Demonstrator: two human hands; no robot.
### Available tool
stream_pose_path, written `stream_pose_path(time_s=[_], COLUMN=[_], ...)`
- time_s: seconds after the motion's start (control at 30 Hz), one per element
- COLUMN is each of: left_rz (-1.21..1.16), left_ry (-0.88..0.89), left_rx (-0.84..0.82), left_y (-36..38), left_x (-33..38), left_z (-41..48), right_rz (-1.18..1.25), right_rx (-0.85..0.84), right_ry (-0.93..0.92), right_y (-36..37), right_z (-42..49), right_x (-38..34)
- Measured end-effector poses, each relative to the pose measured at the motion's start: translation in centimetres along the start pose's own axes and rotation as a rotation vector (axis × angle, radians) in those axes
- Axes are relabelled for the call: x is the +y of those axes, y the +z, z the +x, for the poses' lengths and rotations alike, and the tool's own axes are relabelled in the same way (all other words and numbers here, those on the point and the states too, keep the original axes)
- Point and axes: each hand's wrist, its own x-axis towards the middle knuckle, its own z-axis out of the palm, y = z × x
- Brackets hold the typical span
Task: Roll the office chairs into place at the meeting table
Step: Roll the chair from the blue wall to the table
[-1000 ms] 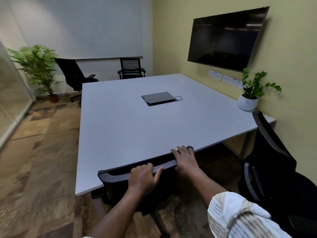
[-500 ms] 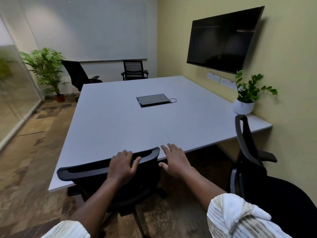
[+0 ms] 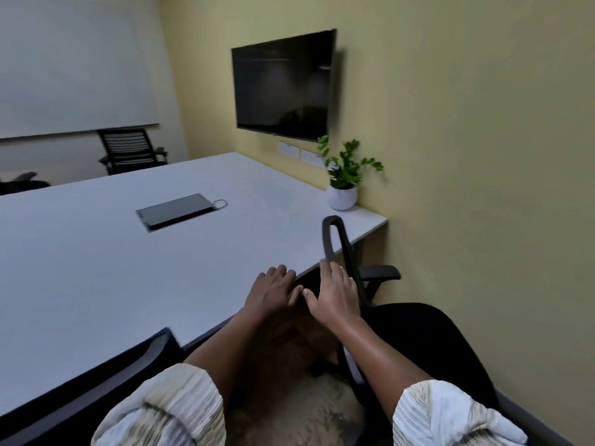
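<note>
Both hands hovered empty with fingers spread, the left hand (image 3: 272,292) over the table (image 3: 128,268) edge and the right hand (image 3: 336,296) at its 3 o'clock, just beside the backrest of the chair (image 3: 341,249) at the corner.

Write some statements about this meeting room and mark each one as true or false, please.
1. Both hands are open and hold nothing. True: the left hand and the right hand have spread fingers.
2. The plant stands on the floor. False: it stands on the table, at the corner by the wall.
3. The screen on the wall is dark. True.
4. The right hand grips the armrest. False: it is near the backrest of the right chair, not on the armrest.
5. A chair stands at the far side of the table. True.
</note>
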Motion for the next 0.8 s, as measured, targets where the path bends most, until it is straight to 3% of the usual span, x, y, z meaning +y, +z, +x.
stream_pose_path(time_s=[0.2,0.4,0.6,0.8], left_rz=[0.001,-0.004,-0.009,0.07], left_ry=[0.161,0.228,0.201,0.253], left_rx=[-0.128,-0.12,-0.157,-0.127], left_y=[2.9,4.9,7.0,7.1], left_x=[5.6,6.8,5.9,8.2], left_z=[8.2,14.5,14.5,13.3], right_rz=[0.1,-0.154,-0.26,-0.268], right_rx=[-0.167,-0.154,-0.183,-0.1], right_ry=[0.206,0.32,0.27,0.259], right_y=[0.2,0.9,2.2,0.9], right_z=[2.3,6.8,5.5,-1.1], right_x=[5.7,7.6,8.6,12.0])
